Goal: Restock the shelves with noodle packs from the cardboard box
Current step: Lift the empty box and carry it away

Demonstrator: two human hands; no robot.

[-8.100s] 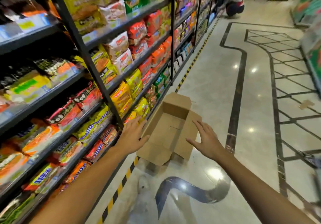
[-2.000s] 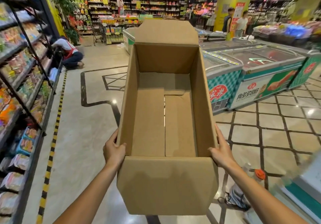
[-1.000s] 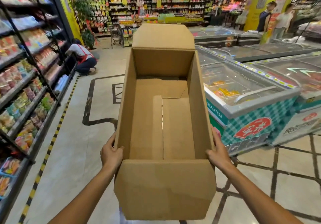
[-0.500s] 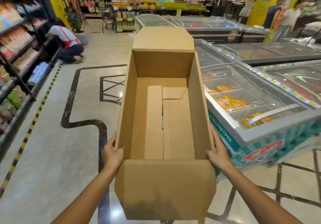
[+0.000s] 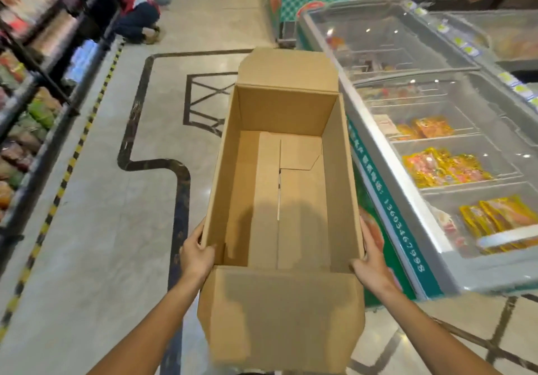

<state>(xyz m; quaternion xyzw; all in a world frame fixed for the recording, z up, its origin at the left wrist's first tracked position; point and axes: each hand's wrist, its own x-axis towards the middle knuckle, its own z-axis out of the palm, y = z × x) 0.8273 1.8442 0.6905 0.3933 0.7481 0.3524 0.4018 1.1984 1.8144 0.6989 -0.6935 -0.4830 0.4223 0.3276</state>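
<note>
Cardboard box (image 5: 279, 188) — empty, open-topped — is being carried mid-aisle, left hand (image 5: 195, 253) and right hand (image 5: 371, 261) gripping its near corners, fingers clamping the walls. Risk: right side is passing just beside the freezer (image 5: 407, 229); a bump could twist the box loose.

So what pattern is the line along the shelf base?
Yellow and black stripes, seen in the head view.
</note>
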